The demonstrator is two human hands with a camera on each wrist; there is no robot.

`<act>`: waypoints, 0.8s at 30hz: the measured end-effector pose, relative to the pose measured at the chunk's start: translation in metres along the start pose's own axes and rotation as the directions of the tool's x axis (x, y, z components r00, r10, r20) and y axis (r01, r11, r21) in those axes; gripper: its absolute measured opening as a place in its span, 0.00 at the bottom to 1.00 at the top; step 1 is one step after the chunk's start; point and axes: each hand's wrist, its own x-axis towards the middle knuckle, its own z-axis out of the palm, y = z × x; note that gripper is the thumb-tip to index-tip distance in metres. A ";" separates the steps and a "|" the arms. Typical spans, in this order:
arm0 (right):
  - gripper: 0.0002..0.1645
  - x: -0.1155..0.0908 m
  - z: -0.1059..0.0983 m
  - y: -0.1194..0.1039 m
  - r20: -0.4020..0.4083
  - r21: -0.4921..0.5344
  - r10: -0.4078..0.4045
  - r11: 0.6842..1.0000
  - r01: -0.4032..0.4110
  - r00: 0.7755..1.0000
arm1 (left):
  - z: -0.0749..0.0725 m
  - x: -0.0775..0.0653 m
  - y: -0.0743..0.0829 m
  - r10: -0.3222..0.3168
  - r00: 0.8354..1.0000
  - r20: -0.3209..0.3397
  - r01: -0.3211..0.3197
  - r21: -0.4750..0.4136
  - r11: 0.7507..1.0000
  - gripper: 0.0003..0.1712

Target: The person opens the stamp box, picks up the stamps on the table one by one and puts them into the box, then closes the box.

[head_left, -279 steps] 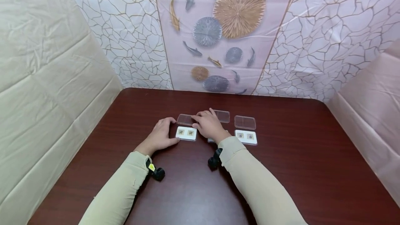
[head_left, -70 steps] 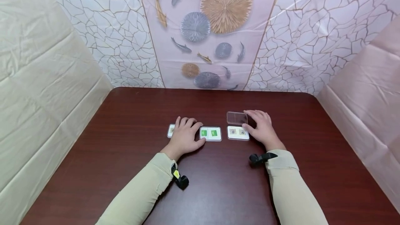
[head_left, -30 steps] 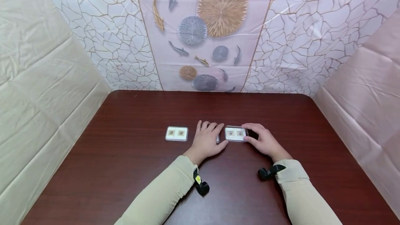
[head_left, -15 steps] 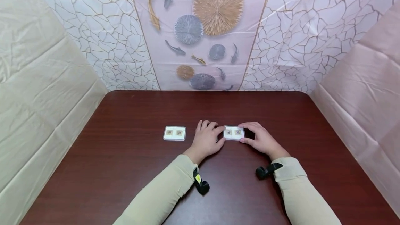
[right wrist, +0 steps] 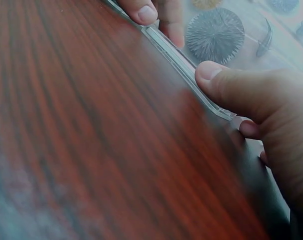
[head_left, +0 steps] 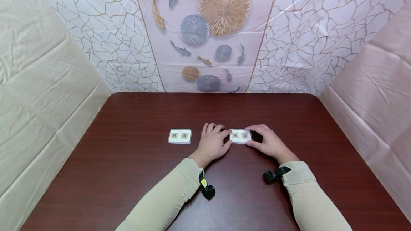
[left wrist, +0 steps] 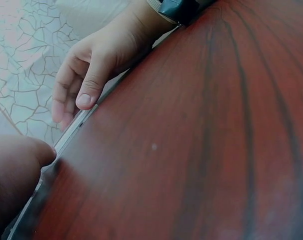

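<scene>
A flat clear plastic case with a white insert and two small stamp-like pictures lies at the right of the row. Its short right end is gripped by my right hand, thumb on the near edge and fingers on the far edge. My left hand holds the left end the same way, thumb in front. In the right wrist view the case's edge appears layered, with a thumb at each end. Another case with two brownish pictures lies apart on the left. The green-pictured middle case is mostly covered by my left hand.
The dark red-brown tabletop extends around both forearms. A patterned cloth backdrop rises behind the far edge, with pale cloth walls on either side. Black wrist cameras hang under the cuffs.
The clear lids that lay behind the cases are gone from there; the last was brought onto the right case. My left hand moved rightward from the left case. Little differs since half a second ago.
</scene>
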 end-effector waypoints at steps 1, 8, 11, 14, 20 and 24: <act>0.31 0.000 0.000 0.000 -0.002 -0.003 0.003 1.000 -0.003 1.000 | 0.000 0.000 0.000 -0.001 1.000 -0.001 0.001 -0.003 1.000 0.24; 0.31 0.001 -0.001 -0.001 0.035 -0.007 0.021 1.000 -0.021 0.999 | 0.000 0.000 0.000 0.001 1.000 0.020 -0.001 0.010 1.000 0.25; 0.32 0.001 -0.002 -0.002 0.044 -0.007 0.036 0.999 -0.036 0.998 | 0.000 0.000 0.000 0.006 1.000 0.021 -0.006 0.011 1.000 0.25; 0.32 0.001 -0.002 -0.002 0.055 -0.005 0.047 0.999 -0.046 0.997 | 0.000 -0.001 0.000 0.013 1.000 0.024 -0.013 0.011 1.000 0.26; 0.33 0.000 0.000 -0.003 0.062 0.014 0.049 0.999 -0.050 0.997 | 0.002 -0.003 -0.001 0.031 0.999 0.011 -0.031 0.012 0.999 0.26; 0.33 0.000 -0.002 -0.004 0.061 0.020 0.032 0.999 -0.033 0.998 | 0.000 -0.002 -0.001 0.048 0.999 -0.007 -0.048 0.013 0.999 0.26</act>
